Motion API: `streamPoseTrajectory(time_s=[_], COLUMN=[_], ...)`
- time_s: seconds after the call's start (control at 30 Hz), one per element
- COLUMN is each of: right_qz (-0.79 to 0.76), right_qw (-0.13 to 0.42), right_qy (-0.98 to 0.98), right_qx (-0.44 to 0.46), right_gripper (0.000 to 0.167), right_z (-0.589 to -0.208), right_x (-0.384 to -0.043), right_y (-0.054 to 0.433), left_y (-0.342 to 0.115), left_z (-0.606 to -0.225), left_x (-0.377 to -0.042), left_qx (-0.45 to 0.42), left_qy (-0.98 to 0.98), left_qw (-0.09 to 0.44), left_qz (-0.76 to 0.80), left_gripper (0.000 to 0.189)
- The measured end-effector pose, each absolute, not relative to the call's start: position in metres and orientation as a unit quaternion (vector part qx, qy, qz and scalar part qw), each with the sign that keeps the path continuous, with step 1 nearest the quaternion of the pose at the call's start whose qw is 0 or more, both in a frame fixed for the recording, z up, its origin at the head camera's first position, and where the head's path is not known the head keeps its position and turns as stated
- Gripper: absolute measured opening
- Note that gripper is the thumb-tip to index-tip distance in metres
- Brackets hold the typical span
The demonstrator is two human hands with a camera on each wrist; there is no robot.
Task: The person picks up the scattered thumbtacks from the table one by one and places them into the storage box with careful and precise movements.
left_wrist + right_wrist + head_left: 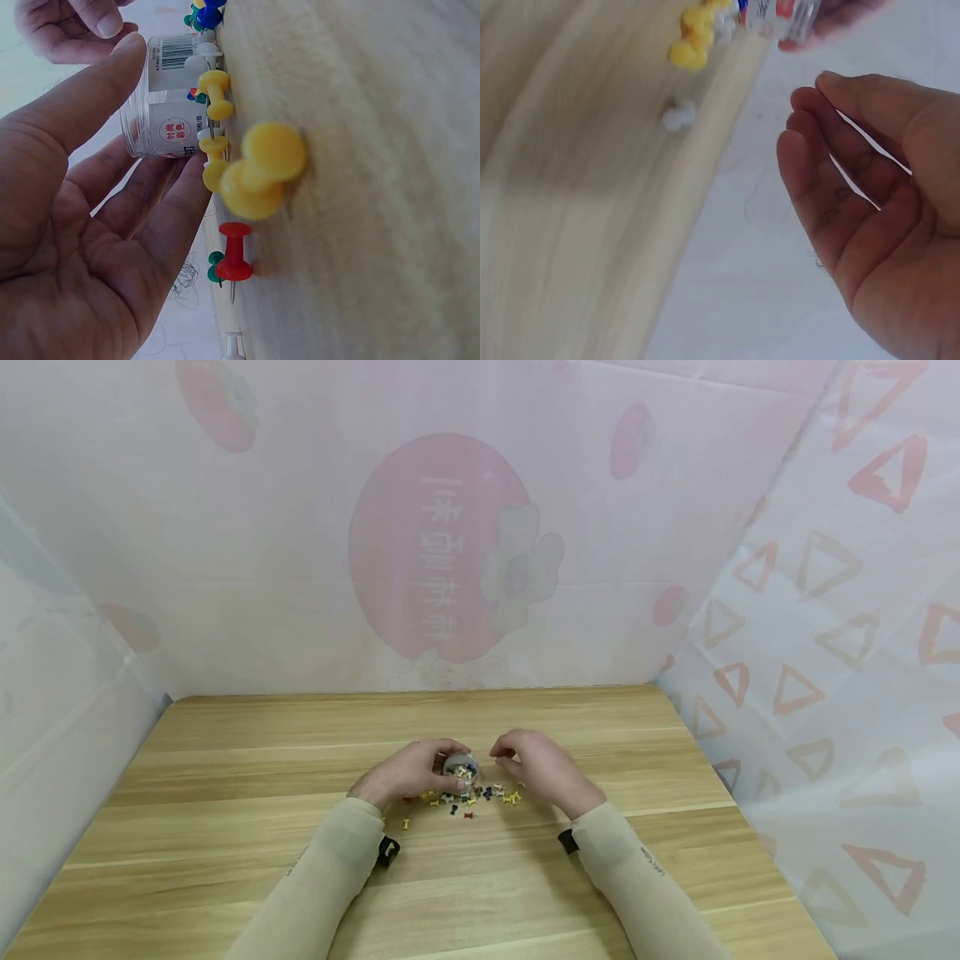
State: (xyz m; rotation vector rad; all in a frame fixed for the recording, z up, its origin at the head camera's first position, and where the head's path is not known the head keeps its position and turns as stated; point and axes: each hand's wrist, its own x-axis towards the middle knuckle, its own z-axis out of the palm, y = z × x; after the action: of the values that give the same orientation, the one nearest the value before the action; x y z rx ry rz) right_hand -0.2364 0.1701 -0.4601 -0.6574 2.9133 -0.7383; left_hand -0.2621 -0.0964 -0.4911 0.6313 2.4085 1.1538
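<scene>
My left hand (pixel 408 770) grips a small clear jar (pixel 161 109) with a printed label and barcode, thumb on one side and fingers on the other. Push pins of several colours show inside through its mouth. Around the jar lie loose push pins: a yellow push pin (pixel 262 172) and a red push pin (pixel 235 251) sit near the left palm. To the right of the jar, my right hand (pixel 538 768) hovers over the table with fingers loosely bent. Its fingertips (pixel 804 97) come near the thumb, and nothing shows between them.
The wooden table (pixel 247 777) carries the scattered pins, mostly in front of the jar. A white push pin (pixel 679 116) lies apart on the right. Printed cloth walls (pixel 300 610) stand along the back and both sides.
</scene>
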Motion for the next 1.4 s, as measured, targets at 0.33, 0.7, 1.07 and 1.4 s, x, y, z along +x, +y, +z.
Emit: streamPoseTrajectory(time_s=[0.33, 0.7, 1.07, 1.4], right_qz=[-0.178, -0.128, -0.122, -0.16], right_qw=[0.07, 0.103, 0.082, 0.048], right_qy=[0.963, 0.974, 0.973, 0.969], right_qx=[-0.191, -0.158, -0.18, -0.184], right_gripper=[0.014, 0.01, 0.013, 0.005], right_z=[-0.458, -0.466, -0.47, -0.467], right_x=[-0.239, -0.235, -0.237, -0.237], right_y=[0.184, 0.187, 0.183, 0.175], left_y=[-0.096, -0.096, -0.096, -0.096], left_z=[-0.491, -0.493, -0.491, -0.489], left_x=[-0.263, -0.263, -0.261, -0.261], left_qx=[0.222, 0.223, 0.214, 0.211], left_qy=[0.863, 0.861, 0.861, 0.861], left_qw=[0.198, 0.197, 0.203, 0.204], left_qz=[0.408, 0.412, 0.414, 0.414], left_gripper=[0.067, 0.066, 0.067, 0.067])
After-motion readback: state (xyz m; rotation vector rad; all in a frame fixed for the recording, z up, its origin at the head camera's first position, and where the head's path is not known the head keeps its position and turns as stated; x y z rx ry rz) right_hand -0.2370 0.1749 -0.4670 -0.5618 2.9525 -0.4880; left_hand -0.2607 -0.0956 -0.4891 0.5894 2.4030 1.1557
